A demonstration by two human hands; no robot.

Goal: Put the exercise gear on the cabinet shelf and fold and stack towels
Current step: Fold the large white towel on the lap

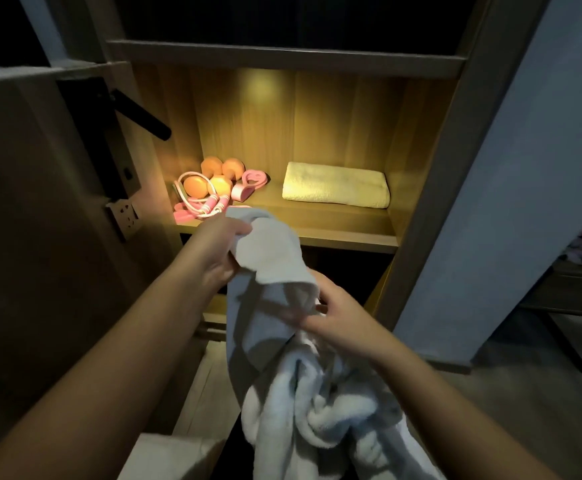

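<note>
I hold a crumpled white towel [275, 258] in front of the lit cabinet shelf [345, 233]. My left hand [213, 251] grips its upper corner. My right hand [334, 313] pinches an edge lower down, and the rest of the towel hangs bunched below. On the shelf's left lie orange dumbbells [210, 176], a pink jump rope [206, 204] and a pink grip trainer [248, 185]. A folded yellow towel [334, 184] lies on the shelf's right.
A door with a black lever handle [140, 114] stands open at the left, with a wall socket [125, 216] beside it. A grey wall [511, 202] flanks the cabinet on the right. A dark table [573, 296] with pink cloth sits at the far right.
</note>
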